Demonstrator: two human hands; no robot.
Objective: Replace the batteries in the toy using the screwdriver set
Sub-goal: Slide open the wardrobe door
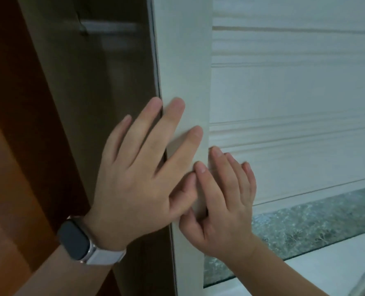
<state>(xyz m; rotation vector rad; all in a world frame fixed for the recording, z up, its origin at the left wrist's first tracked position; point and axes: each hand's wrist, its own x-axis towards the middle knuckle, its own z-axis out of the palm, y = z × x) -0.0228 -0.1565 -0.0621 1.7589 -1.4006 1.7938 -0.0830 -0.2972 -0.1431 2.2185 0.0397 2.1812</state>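
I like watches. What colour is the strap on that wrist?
The watch strap on the left hand is white or very pale, seen in the head view.

Single head view, worn camera, facing forward and slightly down, very close to a white door (183, 60) whose upright edge runs down frame centre. Both hands fill the lower middle: left hand (139, 174) with a watch (76, 240) on the wrist spread across the door edge, right hand (226, 201) just beside it and touching at the thumb, so the lens sits near arm's reach from the surface. Left third looks past the edge into a dim brown interior with a rail (107, 26); right side takes in grooved panels (294, 82) and a speckled counter strip (318, 227) low right, wide-angle bend visible along the edges.
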